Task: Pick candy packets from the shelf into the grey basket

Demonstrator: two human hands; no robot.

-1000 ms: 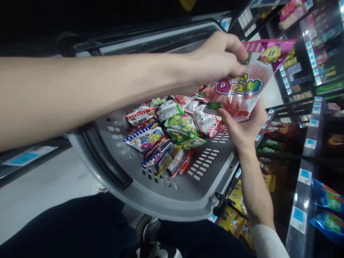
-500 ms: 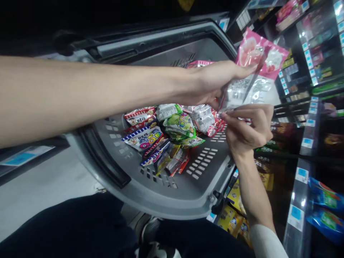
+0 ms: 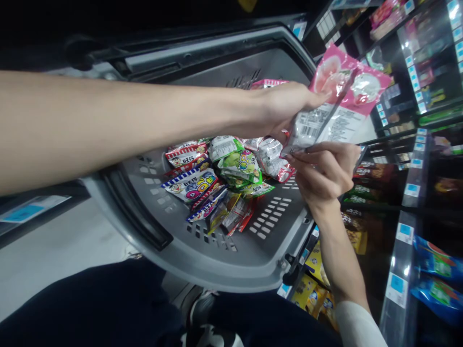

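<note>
Above the right side of a grey shopping basket, both hands grip one pink and white candy bag, its printed back with a barcode turned toward me. My left hand reaches across from the left, thumb on the bag's face, its other fingers mostly hidden behind. My right hand is closed, pinching the bag's lower edge. Under my left forearm, several small candy bags lie in a pile in the basket: a blue-striped one, a green one, a red-striped one.
On the right, store shelves with price tags hold yellow packs and blue bags. A dark shelf edge with a label lies at left. My legs and shoes are below the basket.
The candy bag and both hands have shifted slightly left, and the bag's back has turned a little flatter toward me. Both hands still hold it.
</note>
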